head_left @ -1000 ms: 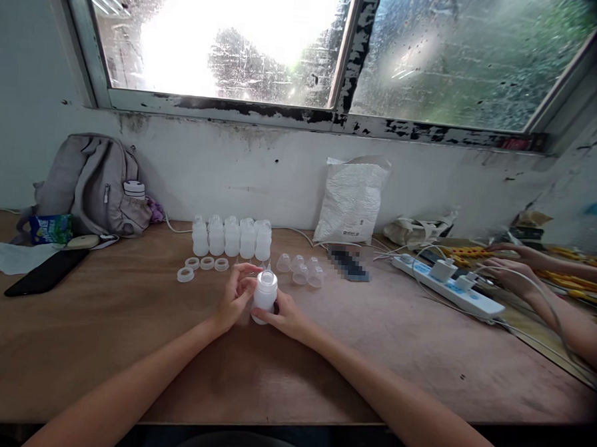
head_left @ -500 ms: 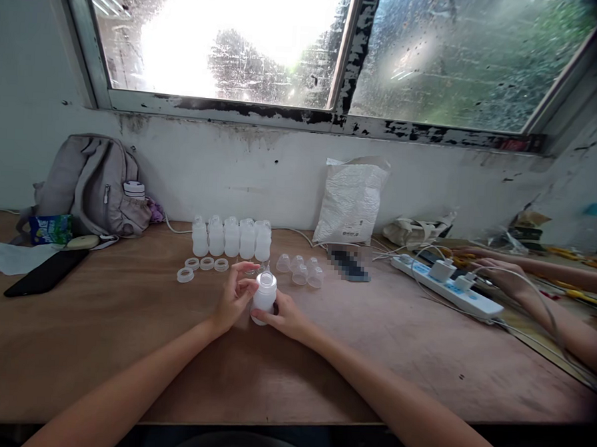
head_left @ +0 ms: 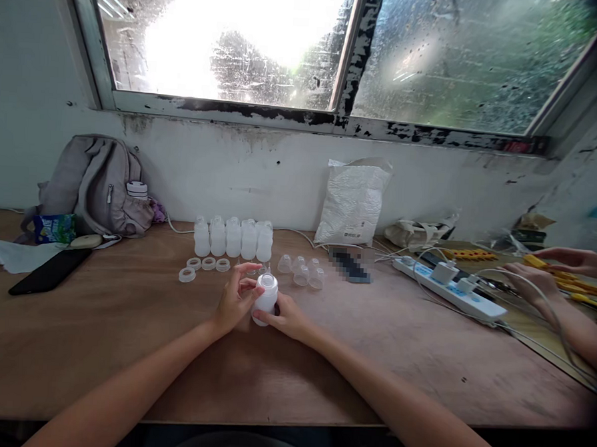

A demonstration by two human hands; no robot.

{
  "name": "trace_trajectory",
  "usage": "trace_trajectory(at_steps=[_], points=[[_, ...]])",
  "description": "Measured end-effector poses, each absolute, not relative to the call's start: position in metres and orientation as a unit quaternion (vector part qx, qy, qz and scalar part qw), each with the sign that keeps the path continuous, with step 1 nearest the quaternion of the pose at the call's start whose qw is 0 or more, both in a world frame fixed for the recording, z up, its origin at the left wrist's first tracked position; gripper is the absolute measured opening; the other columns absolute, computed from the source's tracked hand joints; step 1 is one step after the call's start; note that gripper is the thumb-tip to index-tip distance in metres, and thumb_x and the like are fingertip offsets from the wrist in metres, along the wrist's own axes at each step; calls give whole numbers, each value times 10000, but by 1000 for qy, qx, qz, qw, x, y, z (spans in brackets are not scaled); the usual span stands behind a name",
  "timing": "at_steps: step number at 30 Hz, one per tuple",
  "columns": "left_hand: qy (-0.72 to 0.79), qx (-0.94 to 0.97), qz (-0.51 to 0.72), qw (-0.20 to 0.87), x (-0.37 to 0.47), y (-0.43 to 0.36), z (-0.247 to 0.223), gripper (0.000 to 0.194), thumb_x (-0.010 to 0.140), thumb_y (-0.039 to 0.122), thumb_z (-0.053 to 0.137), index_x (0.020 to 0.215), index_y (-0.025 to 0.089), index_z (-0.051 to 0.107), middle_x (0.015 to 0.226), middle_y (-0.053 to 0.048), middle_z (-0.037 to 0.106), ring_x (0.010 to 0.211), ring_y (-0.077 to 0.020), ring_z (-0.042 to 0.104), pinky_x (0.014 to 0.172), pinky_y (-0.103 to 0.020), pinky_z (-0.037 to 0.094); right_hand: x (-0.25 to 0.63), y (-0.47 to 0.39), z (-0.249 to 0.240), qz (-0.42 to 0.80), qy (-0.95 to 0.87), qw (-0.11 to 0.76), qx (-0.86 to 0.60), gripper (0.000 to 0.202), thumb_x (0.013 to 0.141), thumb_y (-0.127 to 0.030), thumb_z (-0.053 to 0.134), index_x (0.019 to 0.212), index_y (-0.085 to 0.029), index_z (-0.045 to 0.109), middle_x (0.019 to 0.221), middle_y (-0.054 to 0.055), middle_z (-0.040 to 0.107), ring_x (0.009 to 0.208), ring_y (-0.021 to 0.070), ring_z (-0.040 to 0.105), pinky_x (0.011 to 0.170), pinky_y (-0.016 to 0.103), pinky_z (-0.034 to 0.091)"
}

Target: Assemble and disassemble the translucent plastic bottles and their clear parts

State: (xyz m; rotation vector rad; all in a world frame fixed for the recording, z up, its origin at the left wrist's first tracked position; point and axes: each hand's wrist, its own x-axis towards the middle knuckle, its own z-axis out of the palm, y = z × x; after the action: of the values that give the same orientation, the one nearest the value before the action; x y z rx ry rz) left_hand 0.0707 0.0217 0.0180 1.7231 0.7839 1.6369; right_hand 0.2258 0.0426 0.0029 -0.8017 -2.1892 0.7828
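Over the brown table (head_left: 320,385), both forearms (head_left: 135,375) angle inward; the right hand (head_left: 292,316) clasps one white bottle (head_left: 268,298) near the middle, the left hand (head_left: 234,300) sets its thumb against it, index raised, whether gripping I cannot tell; beyond, five capped bottles (head_left: 233,241) show, then five clear caps (head_left: 300,275), four rings (head_left: 187,279) in plain view

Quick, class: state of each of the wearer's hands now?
Left hand: touching the bottle near its top; grip cannot be told.
Right hand: closed, holding the bottle lower down.
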Motion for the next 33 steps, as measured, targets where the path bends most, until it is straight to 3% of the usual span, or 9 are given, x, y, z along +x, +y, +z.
trace_trajectory(at_steps=[3, 7, 12, 15, 19, 26, 30, 33], points=[[306, 652, 632, 287, 71, 23, 17, 240, 823, 306, 446, 1044, 212, 438, 1087, -78, 538, 971, -172, 540, 776, -295, 460, 226, 42, 4, 298, -843, 336, -296, 394, 704, -386, 579, 1013, -147, 528, 904, 46, 597, 788, 181, 526, 703, 286, 408], [299, 658, 625, 295, 71, 24, 16, 328, 773, 311, 531, 1068, 223, 415, 1157, -84, 500, 856, -147, 584, 733, -283, 474, 225, 42, 5, 302, -845, 327, -298, 379, 722, -387, 561, 1005, -135, 536, 936, 58, 599, 799, 184, 532, 710, 287, 410], [318, 634, 636, 304, 70, 24, 17, 248, 835, 301, 424, 1068, 214, 419, 1106, -89, 538, 980, -171, 538, 769, -294, 462, 225, 41, 6, 299, -848, 330, -287, 451, 726, -377, 563, 1113, -159, 483, 1035, 65, 581, 866, 198, 532, 764, 305, 401], [306, 642, 618, 334, 72, 23, 16, 374, 765, 286, 547, 1097, 223, 386, 1161, -92, 489, 917, -161, 559, 780, -300, 459, 226, 41, 5, 301, -843, 333, -297, 440, 732, -371, 557, 1109, -157, 479, 1018, 69, 590, 857, 197, 542, 749, 304, 409], [309, 665, 590, 339, 77, 21, 10, 546, 667, 257, 657, 1130, 215, 370, 1050, -74, 521, 960, -185, 529, 832, -315, 430, 226, 43, 2, 292, -838, 358, -290, 460, 728, -315, 565, 1144, -163, 440, 1006, 61, 589, 885, 193, 542, 769, 298, 405], [313, 646, 598, 356, 77, 20, 12, 516, 681, 274, 642, 1124, 202, 387, 977, -66, 570, 930, -197, 542, 850, -338, 399, 227, 42, 6, 307, -829, 363, -293, 436, 687, -368, 603, 1050, -149, 499, 894, 30, 593, 779, 166, 532, 697, 273, 411], [280, 635, 606, 389, 77, 13, 19, 407, 763, 298, 546, 1124, 202, 385, 1066, -96, 565, 972, -210, 532, 862, -353, 388, 228, 36, 13, 394, -799, 357, -279, 412, 714, -372, 579, 1051, -156, 479, 891, 24, 564, 823, 167, 516, 709, 266, 419], [280, 602, 647, 375, 78, 8, 22, 380, 769, 300, 536, 1106, 211, 386, 1111, -96, 545, 980, -203, 527, 854, -341, 392, 227, 31, 15, 372, -788, 393, -294, 395, 747, -361, 545, 1073, -174, 424, 906, 31, 543, 820, 162, 516, 703, 268, 427]])
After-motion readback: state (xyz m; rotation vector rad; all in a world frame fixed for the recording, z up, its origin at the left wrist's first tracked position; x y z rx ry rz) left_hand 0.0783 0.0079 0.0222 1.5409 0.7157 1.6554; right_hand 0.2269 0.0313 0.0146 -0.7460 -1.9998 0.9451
